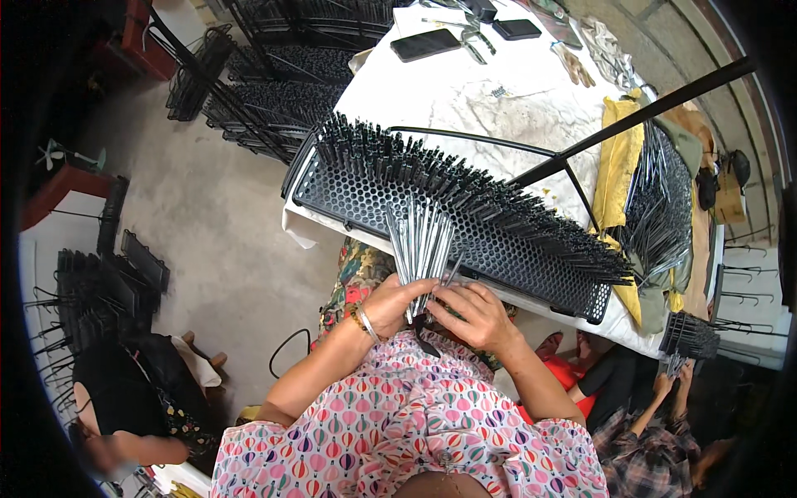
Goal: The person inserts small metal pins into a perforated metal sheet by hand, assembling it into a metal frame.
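A fanned bundle of thin silvery metal rods (422, 241) stands up from my left hand (386, 307), which is closed round its lower end. My right hand (475, 315) is closed beside it, fingertips pinching one thin rod (454, 270) set apart from the others. Just beyond both hands lies a long black perforated rack (357, 204), slanting down to the right. Dark slim rods (465, 178) stand densely in its far holes, while the near rows of holes show bare. The bundle's tips overlap the rack's near edge; whether they touch it, I cannot tell.
A white cloth (448, 100) covers the table, bearing a phone (425, 45) and a glove (573, 65). A black bar (656, 108) crosses above. A yellow sack (618, 166) holds loose rods at right. Co-workers sit at lower left (137, 390) and lower right (652, 448).
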A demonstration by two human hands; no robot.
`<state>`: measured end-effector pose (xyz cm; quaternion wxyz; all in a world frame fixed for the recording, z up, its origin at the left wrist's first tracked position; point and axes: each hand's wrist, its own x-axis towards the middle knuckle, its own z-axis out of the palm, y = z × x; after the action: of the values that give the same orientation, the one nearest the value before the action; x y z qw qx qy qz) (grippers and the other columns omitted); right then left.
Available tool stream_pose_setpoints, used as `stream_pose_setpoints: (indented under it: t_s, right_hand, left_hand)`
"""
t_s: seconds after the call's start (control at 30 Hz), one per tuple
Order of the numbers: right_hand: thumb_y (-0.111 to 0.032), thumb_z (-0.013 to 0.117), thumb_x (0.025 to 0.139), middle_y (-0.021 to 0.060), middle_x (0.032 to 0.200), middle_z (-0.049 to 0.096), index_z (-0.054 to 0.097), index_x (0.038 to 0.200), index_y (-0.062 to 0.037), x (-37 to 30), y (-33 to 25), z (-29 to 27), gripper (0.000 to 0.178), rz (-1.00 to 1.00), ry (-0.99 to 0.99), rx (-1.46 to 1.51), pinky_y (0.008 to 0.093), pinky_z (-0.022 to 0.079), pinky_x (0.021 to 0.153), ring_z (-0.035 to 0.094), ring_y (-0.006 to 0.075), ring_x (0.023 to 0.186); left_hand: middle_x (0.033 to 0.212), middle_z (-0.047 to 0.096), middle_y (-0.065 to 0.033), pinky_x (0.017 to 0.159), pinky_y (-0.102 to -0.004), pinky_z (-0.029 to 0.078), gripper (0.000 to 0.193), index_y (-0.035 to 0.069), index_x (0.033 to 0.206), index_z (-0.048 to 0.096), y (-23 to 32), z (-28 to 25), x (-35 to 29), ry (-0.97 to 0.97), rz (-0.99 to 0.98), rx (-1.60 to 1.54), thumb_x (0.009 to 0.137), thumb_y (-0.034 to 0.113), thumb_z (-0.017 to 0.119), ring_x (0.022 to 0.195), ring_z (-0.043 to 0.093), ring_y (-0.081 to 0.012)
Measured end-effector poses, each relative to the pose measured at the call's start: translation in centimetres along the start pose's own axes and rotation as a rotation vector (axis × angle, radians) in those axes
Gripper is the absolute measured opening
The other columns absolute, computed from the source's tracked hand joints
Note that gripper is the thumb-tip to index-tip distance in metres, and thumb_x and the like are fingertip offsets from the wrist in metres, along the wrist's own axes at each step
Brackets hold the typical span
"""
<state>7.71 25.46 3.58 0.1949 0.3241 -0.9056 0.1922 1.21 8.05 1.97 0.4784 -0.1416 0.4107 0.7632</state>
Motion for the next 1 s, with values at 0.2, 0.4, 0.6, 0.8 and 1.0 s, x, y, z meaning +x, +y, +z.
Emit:
stream_pose_setpoints:
  t_s: [0.2, 0.4, 0.6, 0.8, 1.0]
  right_hand:
    - [-0.005, 0.061, 0.070, 0.0096, 0.102, 0.063, 0.064, 0.099, -0.0031, -0.1, 0.1, -0.3, 0.030, 0.004, 0.069, 0.015, 0.0336, 0.048, 0.077, 0.061, 0.0221, 0.089]
    - [0.007, 0.063, 0.070, 0.0136, 0.096, 0.064, 0.060, 0.097, 0.0006, 0.6, 0.4, -1.9, 0.027, 0.203, 0.357, 0.066, 0.0329, 0.048, 0.074, 0.062, 0.0253, 0.083]
    - [-0.005, 0.054, 0.088, 0.0128, 0.095, 0.065, 0.055, 0.110, 0.0051, 2.7, 0.2, -4.0, 0.023, 1.102, 0.726, 0.803, 0.0226, 0.047, 0.073, 0.060, 0.0118, 0.082]
    - [-0.009, 0.057, 0.088, 0.0103, 0.091, 0.066, 0.058, 0.105, 0.0028, 1.9, 2.1, -3.0, 0.021, 1.210, 0.643, 1.064, 0.0219, 0.047, 0.067, 0.059, 0.0091, 0.074]
    - [-0.012, 0.058, 0.087, 0.0096, 0.087, 0.067, 0.060, 0.103, 0.0019, 2.0, 2.4, -2.4, 0.021, 1.193, 0.591, 0.958, 0.0221, 0.047, 0.064, 0.058, 0.0082, 0.069]
  left_hand:
    - [0.098, 0.062, -0.0052, 0.070, -0.0267, 0.051, 0.020, 0.002, 0.104, 0.060, 0.3, 0.4, -0.4, 0.017, -0.034, -0.034, 0.087, 0.011, 0.058, 0.084, 0.059, -0.0126]
    - [0.102, 0.063, -0.0139, 0.074, -0.0301, 0.054, 0.024, 0.000, 0.109, 0.055, -0.1, 0.4, -0.6, -0.045, 0.030, -0.013, 0.090, 0.016, 0.055, 0.089, 0.063, -0.0196]
    - [0.105, 0.061, -0.0170, 0.076, -0.0341, 0.054, 0.024, -0.002, 0.110, 0.053, 0.0, 0.5, -1.4, 0.032, 0.071, -0.001, 0.091, 0.012, 0.052, 0.095, 0.062, -0.0253]
    - [0.106, 0.060, -0.0187, 0.077, -0.0351, 0.055, 0.026, -0.004, 0.112, 0.051, 0.4, 1.0, -2.1, 0.031, 0.065, -0.024, 0.090, 0.009, 0.050, 0.096, 0.062, -0.0294]
    - [0.105, 0.060, -0.0194, 0.077, -0.0349, 0.055, 0.025, -0.005, 0.110, 0.051, 0.3, 0.9, -1.8, 0.034, 0.079, -0.034, 0.089, 0.008, 0.052, 0.094, 0.062, -0.0285]
